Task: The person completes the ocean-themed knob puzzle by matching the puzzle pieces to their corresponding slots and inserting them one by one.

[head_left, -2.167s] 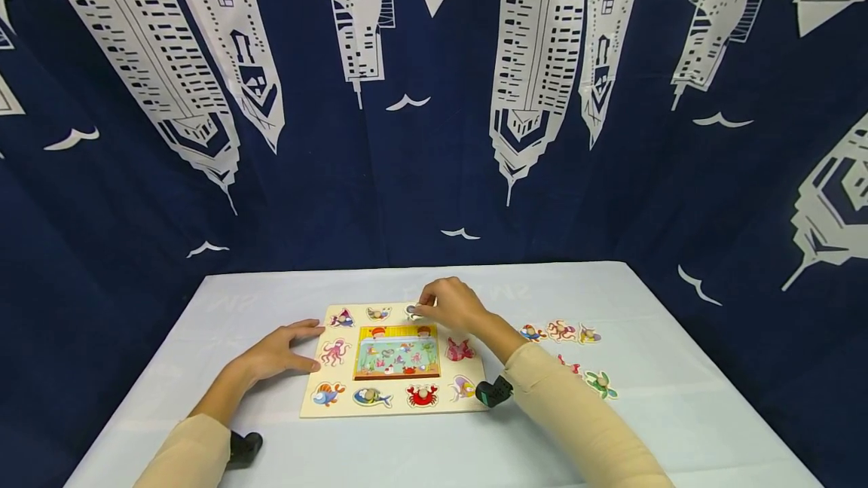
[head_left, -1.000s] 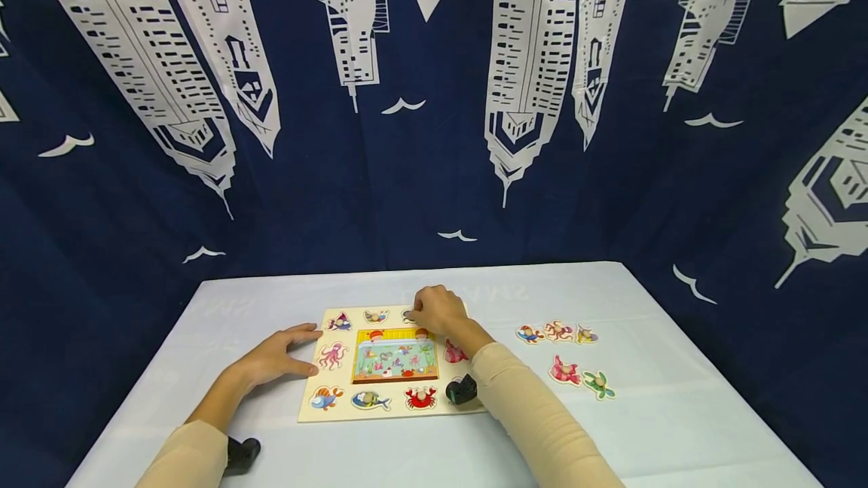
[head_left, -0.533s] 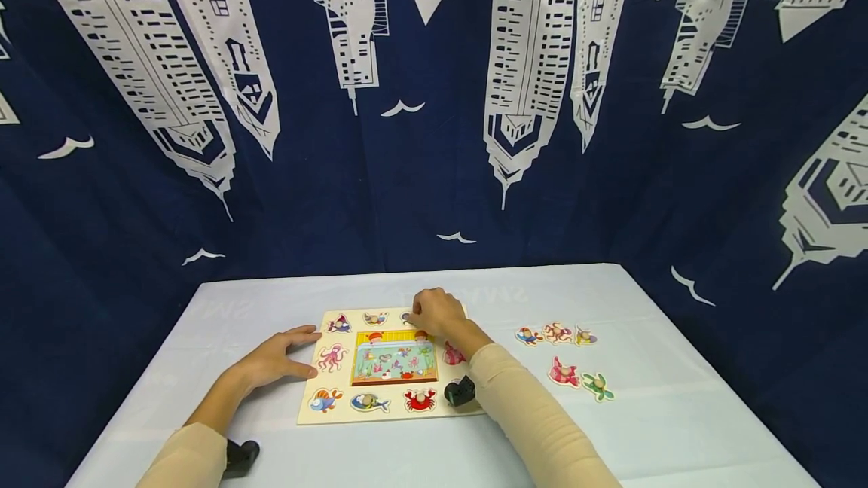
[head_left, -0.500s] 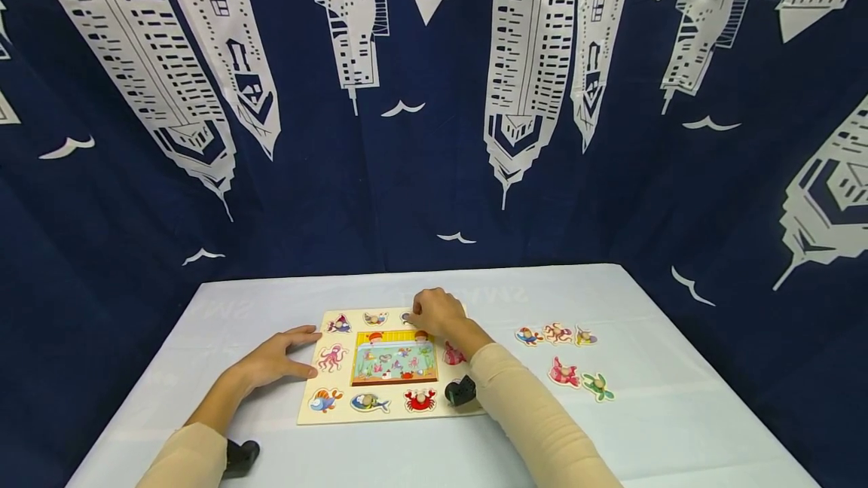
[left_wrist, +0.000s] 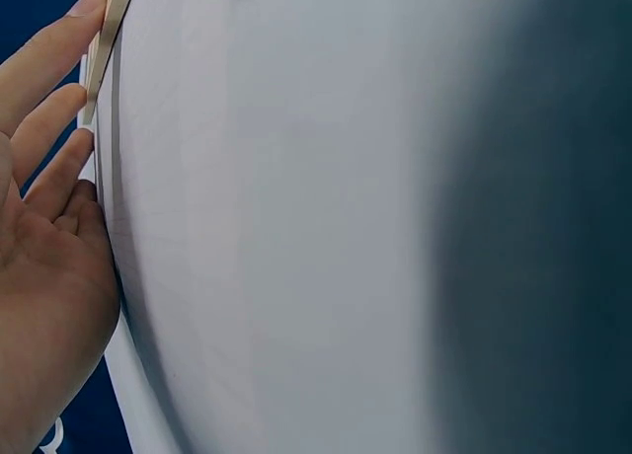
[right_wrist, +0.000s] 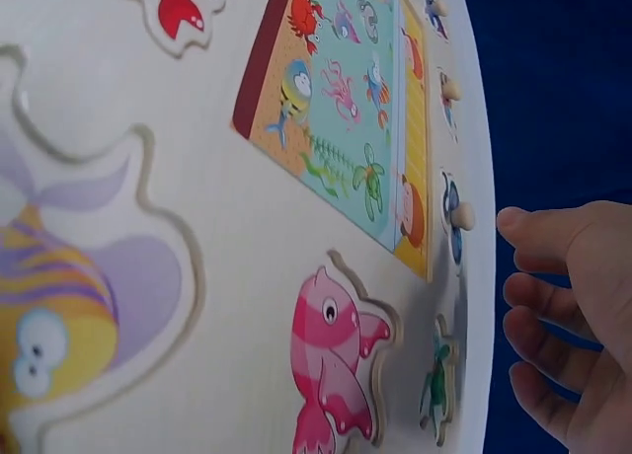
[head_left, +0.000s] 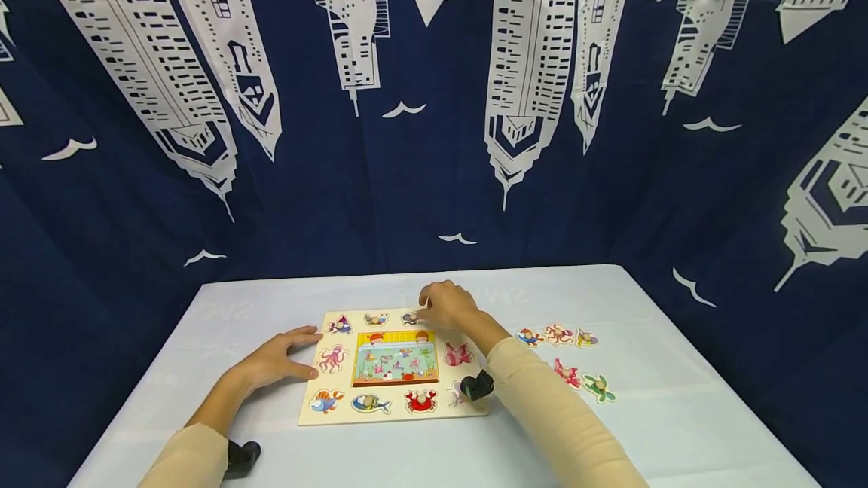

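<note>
A wooden knob puzzle board [head_left: 305, 413] with sea-animal shapes lies on the table. My left hand [head_left: 276, 356] has its fingers spread and touches the board's left edge, as the left wrist view also shows with the fingertips [left_wrist: 87, 5] at the wood. Above the top right of the board is my right hand [head_left: 447, 306], fingers loosely bent and holding nothing. Just off its fingertips, a dark blue puzzle piece [right_wrist: 452, 217] with a round wooden knob sits in its slot. Slots with a pink fish picture [right_wrist: 331, 355] and a green turtle picture [right_wrist: 434, 385] hold no piece.
Right of the board lie loose knob pieces: a blue and orange fish [head_left: 529, 337], an octopus [head_left: 558, 333], a yellow fish [head_left: 586, 337], a pink fish [head_left: 568, 373] and a green turtle [head_left: 600, 388]. A crab piece [head_left: 421, 401] sits in the board. Behind hangs a navy curtain [head_left: 407, 187].
My right hand pressed at the dark blue piece in the top right slot, then let go and lifted slightly to the right. My left hand has stayed at the board's edge.
</note>
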Action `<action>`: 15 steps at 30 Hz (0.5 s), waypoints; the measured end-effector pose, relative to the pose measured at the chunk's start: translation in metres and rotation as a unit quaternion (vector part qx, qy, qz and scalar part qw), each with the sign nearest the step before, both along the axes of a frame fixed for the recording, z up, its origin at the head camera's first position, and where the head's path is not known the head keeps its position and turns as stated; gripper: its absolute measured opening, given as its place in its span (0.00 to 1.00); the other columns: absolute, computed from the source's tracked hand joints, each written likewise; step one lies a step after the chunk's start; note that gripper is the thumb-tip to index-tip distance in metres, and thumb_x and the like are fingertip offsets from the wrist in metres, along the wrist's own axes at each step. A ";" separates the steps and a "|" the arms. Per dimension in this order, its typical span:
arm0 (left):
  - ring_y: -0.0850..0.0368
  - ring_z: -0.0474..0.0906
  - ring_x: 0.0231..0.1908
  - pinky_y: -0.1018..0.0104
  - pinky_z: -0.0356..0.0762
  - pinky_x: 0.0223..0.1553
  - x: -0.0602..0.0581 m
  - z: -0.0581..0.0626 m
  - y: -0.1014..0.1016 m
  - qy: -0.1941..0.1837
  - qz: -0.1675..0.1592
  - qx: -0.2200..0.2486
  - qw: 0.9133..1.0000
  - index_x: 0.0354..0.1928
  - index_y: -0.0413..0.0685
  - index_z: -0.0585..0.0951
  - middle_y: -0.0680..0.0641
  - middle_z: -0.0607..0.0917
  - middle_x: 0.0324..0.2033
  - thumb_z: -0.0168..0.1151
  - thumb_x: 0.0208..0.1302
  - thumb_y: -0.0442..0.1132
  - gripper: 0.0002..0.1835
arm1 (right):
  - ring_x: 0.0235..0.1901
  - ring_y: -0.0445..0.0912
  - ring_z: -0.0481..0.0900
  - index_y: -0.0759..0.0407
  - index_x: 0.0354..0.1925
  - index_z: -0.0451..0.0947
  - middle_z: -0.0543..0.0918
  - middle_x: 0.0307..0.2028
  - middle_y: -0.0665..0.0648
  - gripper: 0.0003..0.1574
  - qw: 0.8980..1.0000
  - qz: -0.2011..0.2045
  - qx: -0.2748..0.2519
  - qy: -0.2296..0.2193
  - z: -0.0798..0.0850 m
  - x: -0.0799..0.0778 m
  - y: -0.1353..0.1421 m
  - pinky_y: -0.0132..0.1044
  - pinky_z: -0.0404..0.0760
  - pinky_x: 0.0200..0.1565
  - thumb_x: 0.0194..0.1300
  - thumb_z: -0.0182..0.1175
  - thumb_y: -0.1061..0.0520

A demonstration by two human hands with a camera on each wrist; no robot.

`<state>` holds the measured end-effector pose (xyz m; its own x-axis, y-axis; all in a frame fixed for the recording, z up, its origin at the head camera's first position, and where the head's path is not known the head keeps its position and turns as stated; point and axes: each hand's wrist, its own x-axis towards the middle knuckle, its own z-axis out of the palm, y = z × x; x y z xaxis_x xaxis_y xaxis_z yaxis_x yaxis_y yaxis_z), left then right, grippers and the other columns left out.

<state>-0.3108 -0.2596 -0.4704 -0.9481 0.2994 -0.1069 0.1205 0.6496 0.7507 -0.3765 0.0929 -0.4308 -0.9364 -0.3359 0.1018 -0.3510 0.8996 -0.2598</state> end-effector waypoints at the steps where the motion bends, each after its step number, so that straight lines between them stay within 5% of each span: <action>1: 0.28 0.46 0.76 0.25 0.44 0.69 0.000 -0.001 0.000 -0.001 0.000 0.001 1.000 0.70 0.38 0.76 0.36 0.62 0.77 0.84 0.48 0.44 0.46 | 0.34 0.44 0.79 0.50 0.46 0.88 0.83 0.34 0.46 0.15 1.000 0.003 0.000 0.000 0.001 0.001 0.002 0.42 0.82 0.40 0.64 0.72 0.45; 15: 0.28 0.46 0.76 0.24 0.44 0.69 -0.001 0.000 0.001 -0.005 -0.002 -0.001 1.000 0.70 0.40 0.76 0.36 0.62 0.77 0.84 0.48 0.45 0.46 | 0.30 0.42 0.77 0.54 0.44 0.88 0.82 0.30 0.46 0.12 0.998 0.030 -0.047 0.026 0.011 0.012 0.046 0.40 0.79 0.34 0.64 0.73 0.51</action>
